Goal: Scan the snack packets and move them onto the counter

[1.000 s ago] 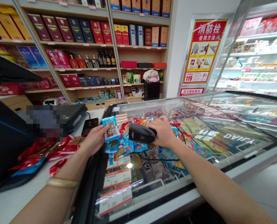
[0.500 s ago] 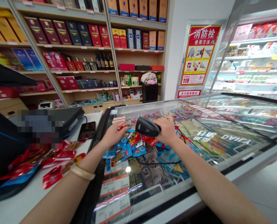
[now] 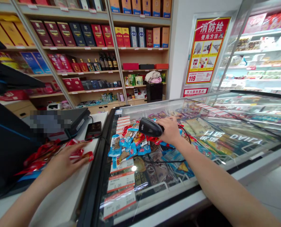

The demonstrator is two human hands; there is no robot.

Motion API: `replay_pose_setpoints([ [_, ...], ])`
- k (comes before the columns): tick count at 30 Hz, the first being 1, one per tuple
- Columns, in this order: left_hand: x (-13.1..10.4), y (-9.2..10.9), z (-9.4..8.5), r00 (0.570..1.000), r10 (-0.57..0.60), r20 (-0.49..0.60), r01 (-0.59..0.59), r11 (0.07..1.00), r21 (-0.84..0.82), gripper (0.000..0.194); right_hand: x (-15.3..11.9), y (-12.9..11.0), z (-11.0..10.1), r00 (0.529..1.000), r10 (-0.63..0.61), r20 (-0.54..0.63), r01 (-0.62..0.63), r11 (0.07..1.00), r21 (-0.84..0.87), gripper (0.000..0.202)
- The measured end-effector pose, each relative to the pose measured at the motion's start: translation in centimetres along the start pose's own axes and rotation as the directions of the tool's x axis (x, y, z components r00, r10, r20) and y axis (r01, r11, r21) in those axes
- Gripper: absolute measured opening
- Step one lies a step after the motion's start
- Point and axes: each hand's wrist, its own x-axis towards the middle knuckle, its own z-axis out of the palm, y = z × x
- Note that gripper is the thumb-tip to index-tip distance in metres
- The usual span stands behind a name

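Note:
My right hand [image 3: 170, 130] is wrapped round the handle of a black barcode scanner [image 3: 150, 127], held above the glass top of a freezer. Under and around it lies a pile of small blue and red snack packets [image 3: 128, 146]. Over the white counter at the left, my left hand [image 3: 62, 162] has its fingers apart, palm down, on or just above a heap of red packets [image 3: 42, 156]. One red packet [image 3: 87, 156] shows by its fingertips.
A black phone [image 3: 93, 130] lies at the counter's edge. Dark checkout equipment [image 3: 5, 151] stands at the left. Price labels [image 3: 120, 183] lie at the near left of the freezer [image 3: 202, 186]. A black cable [image 3: 164, 162] runs across the glass. Stocked shelves [image 3: 83, 49] stand behind.
My left hand has moved from the packets on the freezer glass left to the red packets on the counter. My right hand still holds the scanner in nearly the same place.

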Motion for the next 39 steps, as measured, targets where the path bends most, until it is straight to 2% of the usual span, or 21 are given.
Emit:
replay_pose_setpoints([
  [3, -1.8, -1.4, 0.5, 0.996, 0.003, 0.086, -0.016, 0.989, 0.149, 0.041, 0.0, -0.2, 0.0, 1.0, -0.006, 0.007, 0.006, 0.999, 0.032, 0.022],
  [8, -2.2, -1.2, 0.6, 0.999, 0.008, 0.038, -0.016, 0.974, 0.225, 0.018, -0.2, -0.3, 0.4, 1.0, 0.006, -0.004, -0.006, 0.997, 0.073, 0.023],
  [11, -1.4, 0.3, 0.0, 0.998, -0.061, 0.015, 0.058, 0.987, 0.149, 0.012, -0.2, -0.3, 0.6, 1.0, -0.001, 0.001, 0.001, 0.997, 0.077, 0.024],
  [13, -0.6, 1.8, -0.1, 0.986, -0.166, 0.02, 0.167, 0.983, -0.07, 0.013, -0.2, -0.3, 0.6, 1.0, -0.005, 0.002, 0.005, 0.997, 0.079, 0.025],
  [15, 0.3, 3.6, 0.5, 0.961, -0.262, 0.093, 0.277, 0.876, -0.394, 0.017, -0.2, -0.3, 0.6, 1.0, -0.008, -0.005, 0.008, 0.997, 0.082, 0.024],
  [17, 1.4, 5.5, 1.7, 0.937, -0.29, 0.197, 0.346, 0.687, -0.638, 0.019, -0.2, -0.4, 0.5, 1.0, -0.015, -0.019, 0.017, 0.996, 0.087, 0.024],
  [19, 2.3, 7.1, 3.4, 0.921, -0.278, 0.274, 0.386, 0.537, -0.75, 0.021, -0.2, -0.4, 0.4, 0.999, -0.019, -0.028, 0.021, 0.996, 0.09, 0.025],
  [21, 3.1, 8.3, 5.3, 0.916, -0.259, 0.305, 0.393, 0.436, -0.81, 0.02, -0.1, -0.5, 0.3, 1.0, -0.01, -0.023, 0.012, 0.996, 0.086, 0.026],
  [22, 3.4, 8.6, 6.3, 0.922, -0.251, 0.294, 0.375, 0.397, -0.837, 0.019, -0.1, -0.6, 0.2, 1.0, -0.002, -0.016, 0.004, 0.997, 0.083, 0.025],
  [24, 3.7, 8.8, 8.2, 0.952, -0.231, 0.202, 0.277, 0.36, -0.891, 0.018, 0.0, -0.9, -0.1, 1.0, 0.012, -0.004, -0.012, 0.997, 0.082, 0.025],
  [27, 3.7, 8.2, 10.6, 0.984, -0.176, 0.005, 0.078, 0.408, -0.91, 0.024, 0.1, -1.4, -0.5, 1.0, 0.027, -0.007, -0.026, 0.993, 0.118, 0.028],
  [29, 3.5, 7.4, 11.6, 0.989, -0.126, -0.073, -0.005, 0.473, -0.881, 0.031, 0.1, -1.8, -0.7, 1.0, 0.029, -0.007, -0.027, 0.987, 0.157, 0.029],
  [33, 3.4, 6.3, 12.5, 0.986, -0.061, -0.157, -0.093, 0.578, -0.811, 0.045, 0.2, -2.4, -0.8, 1.0, 0.02, 0.011, -0.022, 0.976, 0.218, 0.033],
  [39, 3.5, 5.9, 12.9, 0.973, -0.004, -0.229, -0.148, 0.75, -0.645, 0.037, 0.2, -2.8, -0.7, 0.997, 0.012, 0.074, -0.028, 0.976, 0.215, 0.035],
])
